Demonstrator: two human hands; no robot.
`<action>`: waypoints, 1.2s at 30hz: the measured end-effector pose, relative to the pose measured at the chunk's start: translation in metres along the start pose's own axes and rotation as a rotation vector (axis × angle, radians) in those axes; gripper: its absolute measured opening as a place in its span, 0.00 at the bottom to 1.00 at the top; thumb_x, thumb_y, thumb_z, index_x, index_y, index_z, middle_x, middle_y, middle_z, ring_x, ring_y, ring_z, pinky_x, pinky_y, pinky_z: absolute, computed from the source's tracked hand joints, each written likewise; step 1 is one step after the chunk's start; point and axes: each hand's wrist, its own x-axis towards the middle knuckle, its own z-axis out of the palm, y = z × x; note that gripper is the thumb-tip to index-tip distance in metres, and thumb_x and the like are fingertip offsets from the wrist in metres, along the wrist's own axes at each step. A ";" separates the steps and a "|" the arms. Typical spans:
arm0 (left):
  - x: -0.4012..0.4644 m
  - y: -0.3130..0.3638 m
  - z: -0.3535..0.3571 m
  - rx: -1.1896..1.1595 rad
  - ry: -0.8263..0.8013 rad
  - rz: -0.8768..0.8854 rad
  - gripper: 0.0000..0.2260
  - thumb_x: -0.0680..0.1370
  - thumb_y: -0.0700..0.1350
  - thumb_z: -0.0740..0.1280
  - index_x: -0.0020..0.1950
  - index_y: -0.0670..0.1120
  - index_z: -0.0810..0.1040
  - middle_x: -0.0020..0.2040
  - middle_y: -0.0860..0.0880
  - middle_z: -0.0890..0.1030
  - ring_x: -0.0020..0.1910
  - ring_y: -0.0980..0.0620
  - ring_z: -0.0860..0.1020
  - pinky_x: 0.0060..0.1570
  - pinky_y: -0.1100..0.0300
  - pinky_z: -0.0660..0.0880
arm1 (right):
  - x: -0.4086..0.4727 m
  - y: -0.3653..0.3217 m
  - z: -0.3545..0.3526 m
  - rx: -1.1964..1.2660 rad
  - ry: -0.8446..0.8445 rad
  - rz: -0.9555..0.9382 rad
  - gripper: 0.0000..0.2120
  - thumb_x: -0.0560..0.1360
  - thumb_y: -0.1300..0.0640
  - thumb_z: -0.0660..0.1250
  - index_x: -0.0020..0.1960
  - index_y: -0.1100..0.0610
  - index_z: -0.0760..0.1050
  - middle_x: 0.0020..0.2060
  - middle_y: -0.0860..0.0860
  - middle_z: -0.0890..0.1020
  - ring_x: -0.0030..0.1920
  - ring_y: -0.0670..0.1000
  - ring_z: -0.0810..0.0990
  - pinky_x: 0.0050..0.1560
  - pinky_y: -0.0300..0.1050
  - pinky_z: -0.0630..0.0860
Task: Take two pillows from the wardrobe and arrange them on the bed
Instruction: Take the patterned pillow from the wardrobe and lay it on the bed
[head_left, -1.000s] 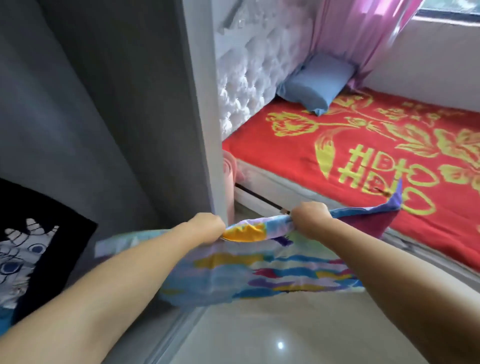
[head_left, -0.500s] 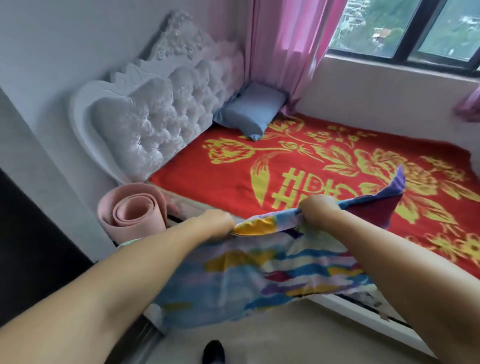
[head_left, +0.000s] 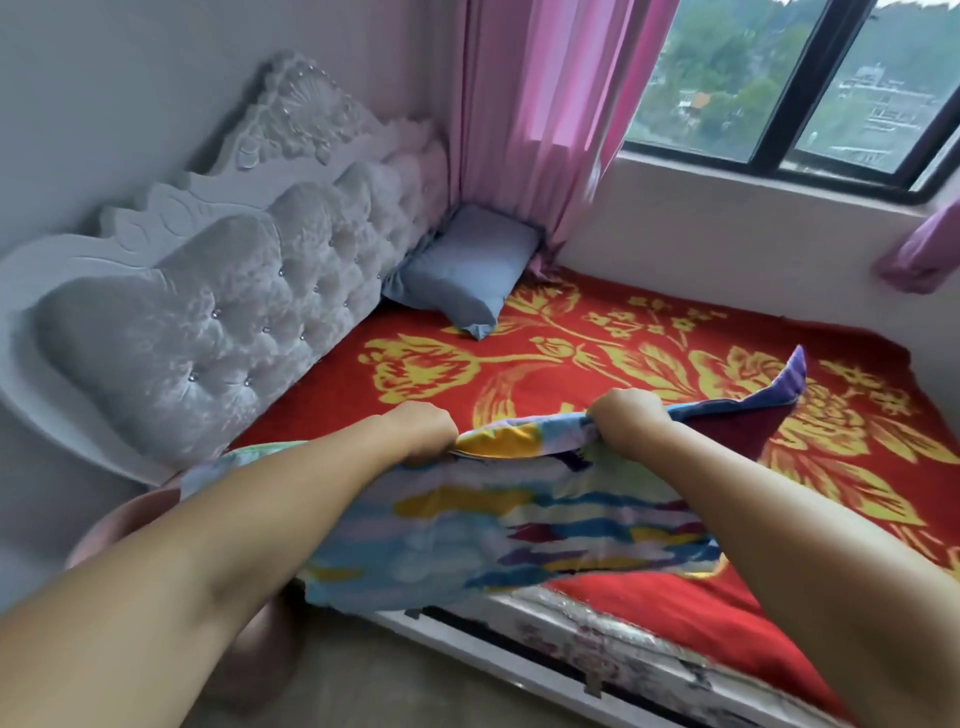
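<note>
I hold a flat pillow in a many-coloured striped cover (head_left: 498, 525) by its far edge, above the near side of the bed. My left hand (head_left: 423, 431) grips that edge on the left, and my right hand (head_left: 631, 418) grips it on the right. The pillow hangs down toward me over the bed's edge. A blue pillow (head_left: 465, 270) leans in the far corner against the headboard. The bed (head_left: 597, 353) is covered with a red blanket with yellow flowers.
A white tufted headboard (head_left: 208, 296) stands to the left. A pink rolled mat (head_left: 119, 525) stands on the floor by the headboard, partly behind my left arm. Pink curtains (head_left: 535, 119) hang at the window (head_left: 795, 88) behind the bed.
I have turned away from the wardrobe and come closer to the bed. The striped pillow has travelled with both hands and now hangs over the bed's near edge.
</note>
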 end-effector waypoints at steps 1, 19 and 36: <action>0.013 -0.008 0.001 -0.015 -0.003 -0.003 0.09 0.76 0.39 0.60 0.50 0.39 0.79 0.50 0.40 0.81 0.47 0.39 0.80 0.37 0.55 0.70 | 0.016 0.000 -0.002 0.002 -0.009 -0.004 0.15 0.78 0.59 0.57 0.62 0.54 0.77 0.61 0.53 0.79 0.60 0.57 0.79 0.54 0.48 0.75; 0.201 -0.179 0.078 -0.320 -0.101 -0.304 0.11 0.74 0.36 0.60 0.52 0.43 0.77 0.55 0.42 0.80 0.54 0.40 0.79 0.46 0.52 0.74 | 0.344 -0.061 -0.031 -0.049 -0.167 -0.297 0.15 0.80 0.59 0.57 0.64 0.56 0.75 0.63 0.54 0.77 0.63 0.57 0.76 0.57 0.49 0.74; 0.374 -0.339 0.263 -0.732 -0.268 -0.250 0.14 0.81 0.39 0.54 0.64 0.37 0.71 0.64 0.34 0.75 0.62 0.37 0.74 0.58 0.48 0.70 | 0.510 -0.238 0.111 0.687 -0.314 0.088 0.29 0.75 0.62 0.59 0.74 0.50 0.59 0.74 0.53 0.61 0.71 0.57 0.65 0.68 0.58 0.63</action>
